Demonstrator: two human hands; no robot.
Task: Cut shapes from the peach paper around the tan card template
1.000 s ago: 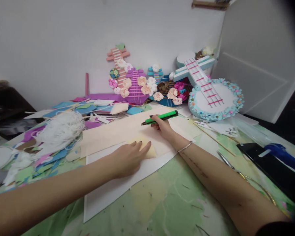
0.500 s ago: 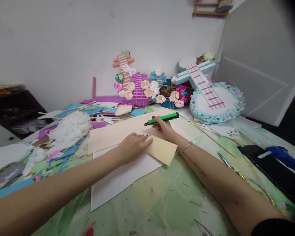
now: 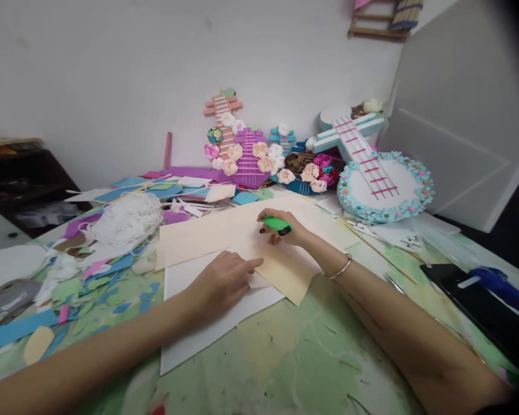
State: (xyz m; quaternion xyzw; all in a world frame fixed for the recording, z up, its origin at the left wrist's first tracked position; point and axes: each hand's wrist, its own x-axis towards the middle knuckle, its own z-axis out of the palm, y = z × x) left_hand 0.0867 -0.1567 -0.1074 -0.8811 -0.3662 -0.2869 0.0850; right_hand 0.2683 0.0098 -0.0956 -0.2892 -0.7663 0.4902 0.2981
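Observation:
My right hand (image 3: pixel 288 229) is closed around a green utility knife (image 3: pixel 277 225) with a black end, held above the large cream sheet (image 3: pixel 199 230). The knife's blade is not visible. A smaller yellowish cream piece of card (image 3: pixel 288 276) lies slanted just below that hand. My left hand (image 3: pixel 225 282) rests over a white sheet (image 3: pixel 194 334), its index finger stretched out to the left corner of the small card. The other left fingers bend downward and are partly hidden. Overlapping the white sheet's top is the large cream one.
Paper scraps (image 3: pixel 95 294) and a tangle of white string (image 3: pixel 125 222) cover the left side. Decorated paper instruments (image 3: pixel 251 155) lean on the wall, with a larger round light-blue one (image 3: pixel 384 184) at right. Scissors (image 3: pixel 393 282), a black tablet-like slab (image 3: pixel 462 300) and a blue tool (image 3: pixel 501 288) lie right.
The knife has turned in my right hand, its black end now toward me. My left hand has shifted slightly left and down, with its index finger pointing out. The view has shifted slightly.

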